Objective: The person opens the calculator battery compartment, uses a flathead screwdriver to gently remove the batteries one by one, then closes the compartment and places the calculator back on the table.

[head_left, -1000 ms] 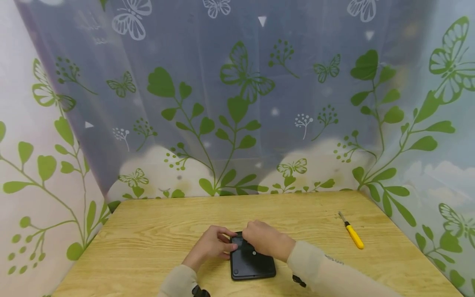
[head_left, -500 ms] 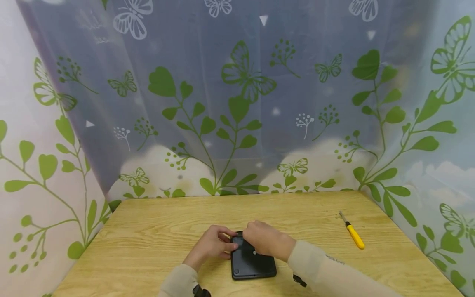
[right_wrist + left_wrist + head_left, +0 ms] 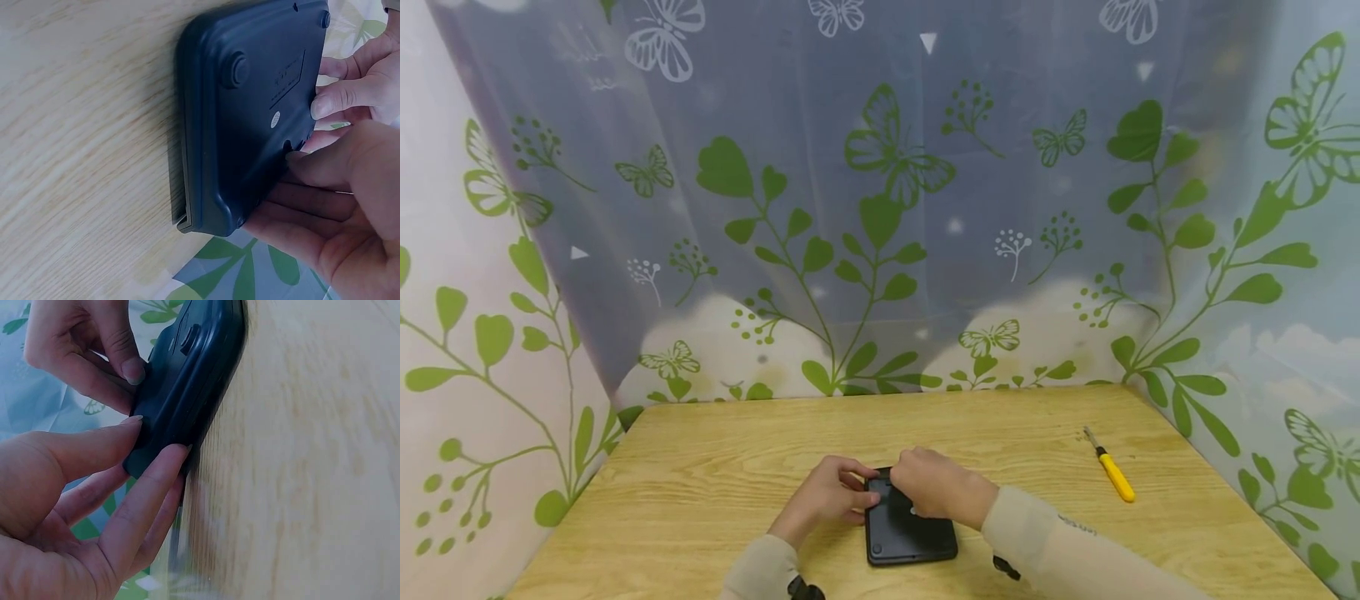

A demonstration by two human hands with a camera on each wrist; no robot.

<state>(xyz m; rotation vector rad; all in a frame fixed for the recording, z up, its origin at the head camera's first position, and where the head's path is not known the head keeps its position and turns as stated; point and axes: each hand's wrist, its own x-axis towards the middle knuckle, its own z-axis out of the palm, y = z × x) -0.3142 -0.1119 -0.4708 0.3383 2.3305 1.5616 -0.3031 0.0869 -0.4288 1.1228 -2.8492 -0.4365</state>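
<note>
A black calculator [image 3: 912, 540] lies face down on the table, its back with round rubber feet turned up. My left hand [image 3: 831, 493] pinches its far left corner, the thumb on the back and fingers along the side. My right hand [image 3: 934, 483] grips the far edge. In the right wrist view, the right thumb presses by a small notch in the calculator's back [image 3: 250, 144], near a small round pale sticker, while the fingers curl over the edge. From the left wrist, the calculator [image 3: 181, 394] shows edge-on between both hands. Its front is hidden.
A screwdriver [image 3: 1116, 477] with a yellow handle lies at the right of the wooden table [image 3: 715, 467]. Tiny specks, too small to identify, lie by its tip. A curtain [image 3: 790, 250] with butterflies and leaves hangs behind the table and at both sides.
Both hands keep their hold on the calculator. The right hand shifts very slightly over its back, partly covering the pale sticker. The screwdriver stays in place.
</note>
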